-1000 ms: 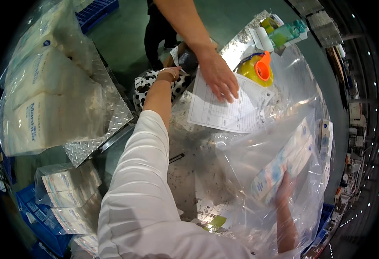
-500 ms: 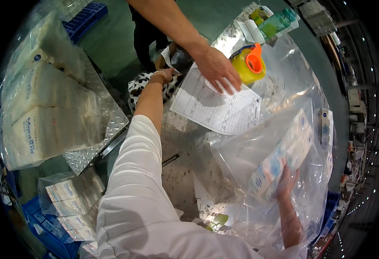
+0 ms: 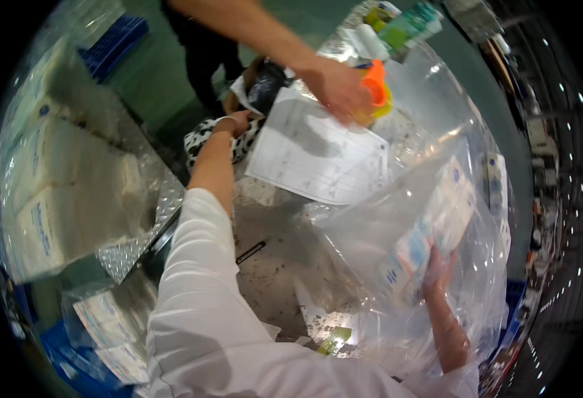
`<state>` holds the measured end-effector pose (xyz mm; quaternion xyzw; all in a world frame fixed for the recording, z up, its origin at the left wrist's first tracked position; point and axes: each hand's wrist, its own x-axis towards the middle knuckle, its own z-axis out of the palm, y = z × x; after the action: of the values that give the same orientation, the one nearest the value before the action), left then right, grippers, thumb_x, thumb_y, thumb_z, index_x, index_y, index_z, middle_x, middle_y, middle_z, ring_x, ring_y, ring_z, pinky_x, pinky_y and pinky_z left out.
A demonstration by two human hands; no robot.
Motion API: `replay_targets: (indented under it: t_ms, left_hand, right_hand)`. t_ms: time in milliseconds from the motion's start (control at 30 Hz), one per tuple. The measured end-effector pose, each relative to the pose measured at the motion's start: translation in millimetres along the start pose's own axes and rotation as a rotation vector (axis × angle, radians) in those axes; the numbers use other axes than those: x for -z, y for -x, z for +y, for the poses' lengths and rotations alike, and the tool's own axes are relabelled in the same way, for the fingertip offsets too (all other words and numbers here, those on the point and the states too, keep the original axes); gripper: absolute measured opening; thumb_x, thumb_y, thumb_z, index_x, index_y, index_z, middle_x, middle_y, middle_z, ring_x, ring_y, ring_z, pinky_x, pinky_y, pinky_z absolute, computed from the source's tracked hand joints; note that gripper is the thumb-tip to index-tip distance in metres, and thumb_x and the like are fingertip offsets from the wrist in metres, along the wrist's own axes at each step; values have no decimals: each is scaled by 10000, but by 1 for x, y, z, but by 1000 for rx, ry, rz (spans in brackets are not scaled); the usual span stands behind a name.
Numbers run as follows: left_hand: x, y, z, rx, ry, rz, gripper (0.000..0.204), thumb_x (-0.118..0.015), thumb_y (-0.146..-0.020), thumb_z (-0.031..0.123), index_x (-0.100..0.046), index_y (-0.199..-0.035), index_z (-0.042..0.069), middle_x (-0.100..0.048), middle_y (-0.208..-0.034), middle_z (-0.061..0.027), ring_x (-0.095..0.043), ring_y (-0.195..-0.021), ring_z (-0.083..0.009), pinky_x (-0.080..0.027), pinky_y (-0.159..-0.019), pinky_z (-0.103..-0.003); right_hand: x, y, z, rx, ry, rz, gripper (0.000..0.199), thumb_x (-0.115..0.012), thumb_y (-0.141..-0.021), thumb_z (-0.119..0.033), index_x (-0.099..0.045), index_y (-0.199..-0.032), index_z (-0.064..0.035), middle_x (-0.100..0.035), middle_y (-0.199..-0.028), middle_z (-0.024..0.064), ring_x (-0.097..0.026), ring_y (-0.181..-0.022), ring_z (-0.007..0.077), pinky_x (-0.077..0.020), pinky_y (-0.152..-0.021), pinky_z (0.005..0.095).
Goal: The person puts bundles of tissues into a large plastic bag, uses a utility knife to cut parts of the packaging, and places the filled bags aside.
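Observation:
My right hand is inside a large clear plastic bag, its fingers wrapped round the lower side of a tissue pack. The pack is tilted inside the bag. My left arm reaches forward over the table to a black-and-white spotted cloth. There my left hand is closed, its fingers curled; what they grip is hidden. Close to it are a black plastic bundle and a white strip. A printed form sheet lies between my hands.
Another person's hand reaches in from the top to an orange-and-yellow tape dispenser. Beyond it lies a green bottle. A box cutter rests on the worn metal table. Wrapped tissue bundles stand at left.
The other person's hand has moved from over the form to the tape dispenser. The whole view has shifted slightly. Both my hands keep nearly the same places.

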<state>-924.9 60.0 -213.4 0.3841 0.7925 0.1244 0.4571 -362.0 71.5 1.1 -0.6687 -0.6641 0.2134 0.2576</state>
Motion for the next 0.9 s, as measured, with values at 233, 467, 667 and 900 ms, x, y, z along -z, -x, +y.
replay_targets:
  t_ms: [233,467,667,900]
  left_hand:
    - [38,-8,12,-29,-180,91,502,-482,-771,92,-384,-1263,122,-537,-1116,-129,-568,-818,-270,-468,-591,-369]
    - [68,49,12,49,89,128,429,-505,-786,175,-453,-1206,102,-545,-1096,-141,-575,-798,-264,-459,-609,-362]
    - [53,67,-1,147,184,117,393,-525,-799,246,-511,-1157,85,-552,-1079,-151,-580,-780,-259,-452,-624,-355]
    - [25,39,8,-10,-293,62,553,-620,-732,145,-426,-1248,94,-511,-1181,-88,-492,-1063,-246,-405,-874,-303]
  right_hand:
    - [-6,2,-37,-56,48,20,618,-573,-788,-289,-308,-1243,34,-456,-1170,198,-457,-1066,277,-332,-915,338]
    - [4,12,-56,-7,-72,-50,701,-585,-753,-341,-293,-1240,70,-431,-1203,208,-441,-1090,296,-309,-938,352]
    - [1,6,-47,-13,-12,1,678,-579,-746,-315,-300,-1241,54,-422,-1200,201,-424,-1104,287,-307,-938,352]
    - [2,15,-66,-43,-189,-59,666,-578,-758,-288,-282,-1248,52,-425,-1192,194,-433,-1085,280,-313,-928,339]
